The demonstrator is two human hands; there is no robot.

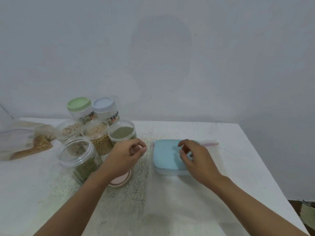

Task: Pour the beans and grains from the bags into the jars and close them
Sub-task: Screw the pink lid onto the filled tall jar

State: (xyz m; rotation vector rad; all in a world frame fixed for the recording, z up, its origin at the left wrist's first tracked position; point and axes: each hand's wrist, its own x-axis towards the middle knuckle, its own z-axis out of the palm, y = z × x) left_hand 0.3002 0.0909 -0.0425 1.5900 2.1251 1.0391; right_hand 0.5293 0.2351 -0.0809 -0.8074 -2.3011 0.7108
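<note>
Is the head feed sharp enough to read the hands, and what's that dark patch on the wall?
Head view: soft throughout, no glare; left hand and right hand are smeared, so their grips are unreadable. Head view: the patch on the wall is a faint, soft-edged shadow. Head view: the bags at the left edge blur most.

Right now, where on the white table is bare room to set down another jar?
Free: the near-left corner of the white table, in front of the open clear plastic jar; and the right strip between the flat clear zip bag and the table edge. Crowded: back left, with jars and grain bags.
</note>
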